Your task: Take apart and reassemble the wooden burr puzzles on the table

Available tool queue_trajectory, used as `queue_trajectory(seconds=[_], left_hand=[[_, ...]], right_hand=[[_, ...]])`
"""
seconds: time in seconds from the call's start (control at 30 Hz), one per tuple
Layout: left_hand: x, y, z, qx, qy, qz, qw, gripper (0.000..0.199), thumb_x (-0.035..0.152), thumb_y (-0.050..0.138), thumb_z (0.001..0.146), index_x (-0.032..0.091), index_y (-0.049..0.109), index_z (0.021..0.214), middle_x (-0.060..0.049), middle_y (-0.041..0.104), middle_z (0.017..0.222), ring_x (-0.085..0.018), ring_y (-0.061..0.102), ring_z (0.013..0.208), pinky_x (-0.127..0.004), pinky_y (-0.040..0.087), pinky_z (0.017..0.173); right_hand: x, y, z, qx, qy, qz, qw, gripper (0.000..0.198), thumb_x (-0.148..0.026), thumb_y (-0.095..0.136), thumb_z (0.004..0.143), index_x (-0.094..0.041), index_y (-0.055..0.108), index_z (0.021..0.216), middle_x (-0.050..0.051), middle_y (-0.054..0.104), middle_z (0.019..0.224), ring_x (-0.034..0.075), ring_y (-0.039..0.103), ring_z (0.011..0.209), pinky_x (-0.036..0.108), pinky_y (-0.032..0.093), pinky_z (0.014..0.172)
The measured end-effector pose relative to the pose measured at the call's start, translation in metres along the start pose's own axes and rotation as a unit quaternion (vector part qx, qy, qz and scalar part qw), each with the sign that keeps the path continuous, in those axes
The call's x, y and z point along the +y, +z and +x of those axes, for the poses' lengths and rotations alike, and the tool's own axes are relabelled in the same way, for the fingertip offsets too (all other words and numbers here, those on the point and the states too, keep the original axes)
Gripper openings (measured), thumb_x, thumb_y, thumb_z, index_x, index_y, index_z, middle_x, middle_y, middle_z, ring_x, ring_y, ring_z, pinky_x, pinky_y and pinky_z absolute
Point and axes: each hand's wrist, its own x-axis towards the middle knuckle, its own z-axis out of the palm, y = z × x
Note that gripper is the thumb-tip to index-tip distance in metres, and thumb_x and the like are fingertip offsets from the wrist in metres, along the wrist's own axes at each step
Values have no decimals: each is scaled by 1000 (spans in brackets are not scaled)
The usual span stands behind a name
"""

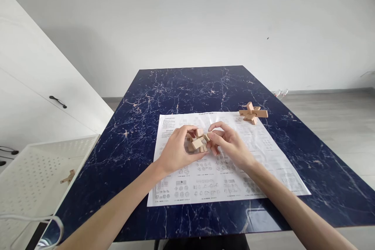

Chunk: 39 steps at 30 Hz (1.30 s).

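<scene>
My left hand (177, 149) is curled around a wooden interlocking puzzle (197, 143) made of several pale blocks, thumb below and fingers above and behind it. At the puzzle's right side, my right hand (227, 140) has its thumb and fingertips closed on one small block end that juts out. Whether that block is loose or joined to the rest I cannot tell. Both hands are above a printed instruction sheet (202, 187) with rows of small diagrams, spread on the table.
A second wooden puzzle (253, 113), cross-shaped, sits at the sheet's upper right corner. The dark blue marbled table (181, 90) carries the sheet. At left are a white perforated basket (35, 168) with a wooden piece (68, 177) in it and a white cabinet (38, 74).
</scene>
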Motion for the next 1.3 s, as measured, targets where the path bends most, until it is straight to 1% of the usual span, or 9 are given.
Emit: queue_trajectory(seconds=[0.1, 0.2, 0.27, 0.4, 0.47, 0.7, 1.03, 1.17, 1.3], left_hand=[[0, 1, 0, 3, -3, -12, 1000, 64, 48, 91, 80, 28, 52, 126, -7, 71, 120, -30, 68, 111, -48, 56, 93], [2, -1, 0, 11, -7, -21, 1000, 62, 47, 91, 80, 28, 53, 124, -6, 71, 119, -30, 69, 110, -48, 57, 93], [5, -2, 1, 19, -5, -22, 1000, 60, 47, 91, 80, 28, 53, 123, -5, 71, 118, -29, 69, 108, -47, 57, 93], [6, -3, 1, 25, -7, -27, 999, 61, 50, 90, 81, 27, 52, 123, -6, 71, 116, -28, 71, 105, -45, 59, 89], [4, -2, 1, 23, -2, -31, 999, 62, 50, 90, 81, 27, 52, 124, -6, 71, 117, -28, 71, 105, -44, 59, 88], [-1, -2, -2, -9, -2, -82, 997, 65, 44, 90, 83, 30, 49, 131, -6, 71, 125, -30, 74, 115, -44, 63, 91], [-3, -3, -1, -38, 4, -141, 989, 66, 46, 90, 83, 31, 50, 134, -9, 69, 136, -35, 69, 131, -54, 61, 105], [-3, -3, -2, -41, 17, -153, 987, 66, 44, 90, 83, 32, 50, 134, -8, 69, 135, -33, 70, 129, -53, 61, 106], [-5, -3, -4, -48, 39, -131, 989, 65, 42, 89, 85, 31, 48, 135, -8, 70, 132, -31, 73, 121, -49, 62, 100]], right_hand=[[-1, 1, 0, 7, 1, -18, 1000, 32, -55, 73, 98, -26, 68, 111, -2, 71, 68, 14, 56, 48, 30, 45, 50], [-2, 2, 0, 1, 5, -30, 1000, 32, -56, 73, 98, -24, 72, 102, 0, 71, 71, 13, 57, 49, 29, 44, 48], [-2, 2, 0, -7, 4, -24, 1000, 32, -55, 75, 96, -23, 72, 101, 0, 71, 73, 13, 59, 50, 29, 45, 48], [-1, -2, 0, -36, 16, -11, 999, 32, -51, 81, 93, -24, 71, 108, -2, 70, 70, 14, 60, 53, 29, 48, 51], [0, -3, 0, -44, 19, -10, 999, 31, -51, 80, 94, -24, 70, 106, -1, 71, 71, 14, 60, 53, 29, 47, 51], [-4, -1, -2, -40, 21, -27, 999, 34, -56, 75, 97, -22, 68, 97, 1, 72, 77, 13, 57, 54, 29, 45, 53], [-5, -6, -5, -45, 30, -43, 998, 34, -56, 73, 99, -23, 68, 97, 0, 70, 72, 14, 57, 54, 31, 45, 56], [-6, -7, -5, -50, 30, -44, 997, 35, -56, 72, 99, -23, 66, 94, -1, 67, 68, 14, 55, 53, 32, 43, 56], [-6, -7, -4, -59, 34, -34, 997, 36, -56, 71, 100, -22, 64, 90, -3, 62, 63, 13, 53, 52, 31, 40, 57]])
